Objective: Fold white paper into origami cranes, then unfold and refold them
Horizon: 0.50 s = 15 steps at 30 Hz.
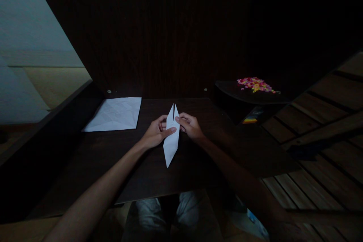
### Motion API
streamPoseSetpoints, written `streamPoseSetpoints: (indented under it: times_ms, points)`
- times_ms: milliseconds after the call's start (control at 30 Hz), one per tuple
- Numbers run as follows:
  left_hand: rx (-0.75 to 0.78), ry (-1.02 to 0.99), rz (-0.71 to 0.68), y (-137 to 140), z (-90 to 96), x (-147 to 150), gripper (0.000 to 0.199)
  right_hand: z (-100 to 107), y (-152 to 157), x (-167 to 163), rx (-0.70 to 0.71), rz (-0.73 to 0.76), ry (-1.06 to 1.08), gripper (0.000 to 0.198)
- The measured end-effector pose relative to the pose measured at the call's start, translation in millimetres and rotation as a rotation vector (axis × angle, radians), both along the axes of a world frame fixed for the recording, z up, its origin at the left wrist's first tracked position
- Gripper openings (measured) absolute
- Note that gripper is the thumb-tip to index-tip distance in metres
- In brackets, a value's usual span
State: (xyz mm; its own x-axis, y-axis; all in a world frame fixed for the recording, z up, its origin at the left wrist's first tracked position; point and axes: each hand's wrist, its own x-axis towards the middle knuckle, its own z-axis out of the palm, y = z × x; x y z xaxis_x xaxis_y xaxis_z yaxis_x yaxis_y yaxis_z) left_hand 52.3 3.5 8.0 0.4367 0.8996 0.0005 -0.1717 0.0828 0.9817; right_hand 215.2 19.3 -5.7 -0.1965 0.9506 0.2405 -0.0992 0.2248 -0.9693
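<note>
A white folded paper is held above the dark desk, long and narrow, with two pointed tips at its far end and one point toward me. My left hand grips its left edge, thumb laid across the front and fingers curled behind. On the upper right edge my right hand pinches the paper, its thumb just below the slit between the two tips. The fingertips behind the paper are partly hidden.
Creased white sheets lie at the desk's back left. A dark side panel borders the left. Small pink, red and yellow pieces are heaped on a rounded shelf at right. The desk's front edge is above my legs.
</note>
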Motion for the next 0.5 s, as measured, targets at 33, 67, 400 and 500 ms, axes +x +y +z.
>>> streamPoseSetpoints:
  times_ms: [33,67,400,500]
  points:
    - [-0.004,0.002,0.002,0.5,-1.0,0.1,0.057,0.6,0.1,0.3,0.020,-0.013,-0.013,0.035]
    - [-0.006,0.005,0.006,0.9,-2.0,0.4,0.055,1.2,0.2,0.4,0.041,-0.030,-0.025,0.036]
    - [0.013,0.046,0.042,2.9,-7.7,2.1,0.049,0.4,-1.3,-2.1,0.113,-0.119,-0.051,0.040]
    - [0.007,0.054,0.044,2.3,-6.5,2.2,0.047,1.0,-2.3,-3.5,0.099,-0.115,-0.042,0.041]
